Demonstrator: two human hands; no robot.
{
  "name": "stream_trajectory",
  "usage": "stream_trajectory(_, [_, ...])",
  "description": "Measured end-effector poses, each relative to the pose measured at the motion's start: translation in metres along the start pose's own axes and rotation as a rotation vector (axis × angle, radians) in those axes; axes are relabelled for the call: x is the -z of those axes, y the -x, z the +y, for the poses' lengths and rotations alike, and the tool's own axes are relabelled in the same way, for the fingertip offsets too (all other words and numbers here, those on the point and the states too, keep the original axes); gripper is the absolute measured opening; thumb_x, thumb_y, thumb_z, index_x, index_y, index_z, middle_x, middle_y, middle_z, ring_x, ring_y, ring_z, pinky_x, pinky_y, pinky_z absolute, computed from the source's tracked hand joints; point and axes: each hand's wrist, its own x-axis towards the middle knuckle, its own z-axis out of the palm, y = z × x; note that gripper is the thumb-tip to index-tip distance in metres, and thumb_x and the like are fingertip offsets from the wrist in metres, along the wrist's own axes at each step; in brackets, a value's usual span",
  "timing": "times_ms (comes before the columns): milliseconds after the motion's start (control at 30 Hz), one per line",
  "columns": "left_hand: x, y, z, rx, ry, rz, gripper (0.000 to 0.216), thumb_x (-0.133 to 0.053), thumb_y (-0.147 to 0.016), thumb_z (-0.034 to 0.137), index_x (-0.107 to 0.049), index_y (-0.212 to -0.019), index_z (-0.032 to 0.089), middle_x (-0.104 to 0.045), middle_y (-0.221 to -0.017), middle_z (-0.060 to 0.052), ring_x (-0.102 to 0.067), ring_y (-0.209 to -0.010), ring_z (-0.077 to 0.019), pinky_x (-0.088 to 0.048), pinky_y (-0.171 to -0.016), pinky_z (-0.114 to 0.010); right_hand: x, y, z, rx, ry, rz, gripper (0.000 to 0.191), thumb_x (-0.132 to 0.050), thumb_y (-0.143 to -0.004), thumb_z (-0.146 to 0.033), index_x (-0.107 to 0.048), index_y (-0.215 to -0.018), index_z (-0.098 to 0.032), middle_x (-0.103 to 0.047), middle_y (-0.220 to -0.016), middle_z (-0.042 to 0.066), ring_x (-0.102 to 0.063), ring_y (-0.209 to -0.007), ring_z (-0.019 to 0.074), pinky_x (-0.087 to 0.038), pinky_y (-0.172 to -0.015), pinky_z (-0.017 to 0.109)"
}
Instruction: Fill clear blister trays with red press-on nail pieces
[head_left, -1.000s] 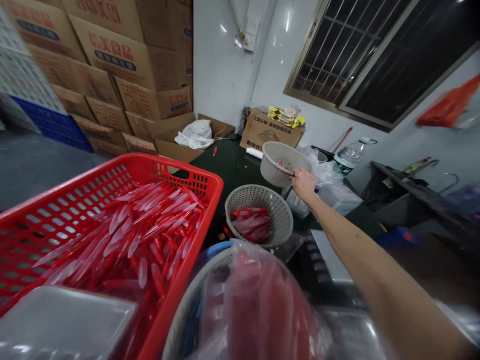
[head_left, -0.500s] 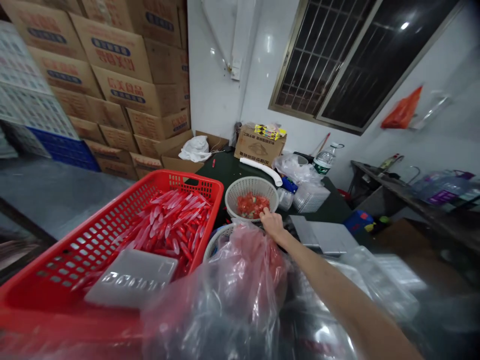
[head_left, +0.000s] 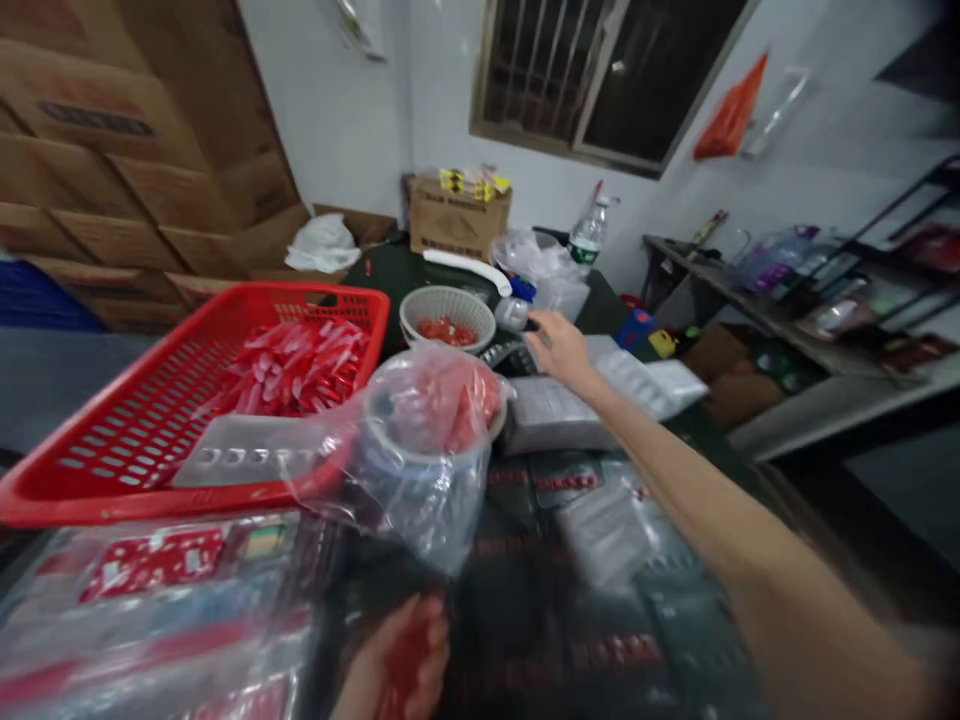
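"Trays (head_left: 551, 412), the pale stack: where?"

"Right of centre in the frame, just below the right hand (head_left: 562, 352). Long axis roughly across the picture, left to right."

"Contact?"

"Cannot tell. Hand overlaps the stack's far edge in view; fingers loosely spread, pointing to upper left, nothing seen in their grip."

"Nearer hand?"

"Right, plainly. Left hand (head_left: 401, 658) is at bottom centre, well apart from the trays, fingers curled. Palm looks red, but blurred; cannot tell whether it grasps anything."

"Neighbours?"

"Bowl (head_left: 450, 303) with red bits (head_left: 450, 331), left of the right fingertips and apart from them. Nearer the viewer, a tub (head_left: 501, 412) with a clear bag (head_left: 431, 420) bunched over it, red inside, just left of the trays. Basket (head_left: 90, 508) of red pieces (head_left: 289, 365) fills the left side."
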Motion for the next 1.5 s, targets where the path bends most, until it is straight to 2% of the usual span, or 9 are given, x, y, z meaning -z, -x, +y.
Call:
stream_trajectory(100, [-0.012, -0.020, -0.016, -0.057, -0.070, -0.129, 0.017, -0.055, -0.075, 0.026, -0.054, -0.087, 0.014, -0.044, -0.065, 0.002, -0.035, -0.042, -0.0022, -0.020, -0.032, -0.013, 0.031, 0.071, 0.021, -0.054, -0.108, 0.240, 0.035, -0.039, -0.082, -0.028, -0.045, -0.115, -0.017, -0.051, -0.111, 0.010, -0.048, -0.100, 0.0207, -0.040, -0.083, 0.036])
stream_trajectory(200, [-0.030, -0.037, -0.031, -0.053, -0.202, -0.158, 0.024, -0.054, -0.074, 0.025, -0.051, -0.095, 0.014, -0.045, -0.065, 0.002, -0.037, -0.042, -0.0027, -0.018, -0.033, -0.014, 0.049, 0.157, 0.048, -0.286, -0.071, 0.257, 0.036, -0.042, -0.080, -0.030, -0.046, -0.114, -0.017, -0.051, -0.110, 0.011, -0.049, -0.097, 0.0218, -0.041, -0.079, 0.036])
stream_trajectory(367, [-0.067, -0.073, -0.059, 0.002, -0.516, -0.182, 0.038, -0.052, -0.073, 0.028, -0.043, -0.109, 0.017, -0.049, -0.061, 0.001, -0.040, -0.039, -0.0050, -0.018, -0.033, -0.015, 0.044, 0.292, 0.088, -1.045, -0.156, -0.088, 0.039, -0.052, -0.071, -0.036, -0.054, -0.103, -0.013, -0.058, -0.094, 0.012, -0.054, -0.084, 0.0238, -0.041, -0.071, 0.034])
stream_trajectory(500, [-0.096, -0.110, -0.088, 0.111, -0.709, -0.178, 0.045, -0.052, -0.072, 0.030, -0.039, -0.114, 0.019, -0.053, -0.056, 0.001, -0.042, -0.037, -0.0070, -0.020, -0.033, -0.015, 0.019, 0.352, 0.084, -1.252, -0.379, -0.240, 0.027, -0.054, -0.068, -0.039, -0.060, -0.071, -0.013, -0.060, -0.064, 0.008, -0.056, -0.059, 0.0186, -0.041, -0.049, 0.026])
stream_trajectory(600, [-0.113, -0.136, -0.103, 0.214, -0.771, -0.213, 0.035, -0.056, -0.068, 0.028, -0.049, -0.098, 0.014, -0.054, -0.052, 0.000, -0.043, -0.035, -0.0077, -0.019, -0.032, -0.015, 0.001, 0.367, 0.073, -1.333, -0.554, -0.255, 0.028, -0.054, -0.068, -0.042, -0.060, -0.072, -0.014, -0.059, -0.058, 0.004, -0.052, -0.047, 0.0137, -0.036, -0.038, 0.021])
stream_trajectory(833, [-0.125, -0.163, -0.096, 0.430, -0.849, -0.247, 0.022, -0.054, -0.067, 0.031, -0.051, -0.062, 0.010, -0.050, -0.046, -0.002, -0.038, -0.030, -0.0057, -0.014, -0.030, -0.016, -0.004, 0.366, 0.076, -1.450, -0.925, -0.180, 0.035, -0.059, -0.064, -0.044, -0.060, -0.082, -0.014, -0.057, -0.050, 0.001, -0.048, -0.037, 0.0104, -0.033, -0.032, 0.020])
stream_trajectory(1133, [-0.126, -0.114, -0.093, 0.294, -0.817, -0.336, 0.027, -0.054, -0.068, 0.038, -0.050, -0.062, 0.012, -0.052, -0.049, -0.002, -0.040, -0.030, -0.0071, -0.015, -0.027, -0.017, 0.031, 0.338, 0.070, -1.253, -1.286, -0.098, 0.042, -0.064, -0.063, -0.039, -0.060, -0.095, -0.011, -0.066, -0.083, 0.010, -0.062, -0.069, 0.0198, -0.049, -0.062, 0.029])
stream_trajectory(1333, [-0.172, -0.064, -0.031, -0.052, -0.569, -0.420, 0.025, -0.050, -0.074, 0.032, -0.052, -0.091, 0.014, -0.049, -0.050, 0.002, -0.033, -0.029, -0.0048, -0.015, -0.026, -0.016, 0.062, 0.230, 0.073, -1.046, -1.298, -0.071, 0.042, -0.064, -0.064, -0.039, -0.060, -0.097, -0.014, -0.065, -0.089, 0.009, -0.061, -0.075, 0.0207, -0.049, -0.065, 0.029])
stream_trajectory(1500, [-0.170, -0.053, 0.006, -0.195, -0.397, -0.406, 0.029, -0.047, -0.076, 0.025, -0.049, -0.102, 0.012, -0.047, -0.054, 0.002, -0.034, -0.033, -0.0040, -0.017, -0.028, -0.015, 0.032, 0.116, 0.095, -0.929, -0.826, -0.155, 0.037, -0.055, -0.071, -0.041, -0.062, -0.085, -0.009, -0.065, -0.070, 0.008, -0.060, -0.062, 0.0162, -0.048, -0.054, 0.026])
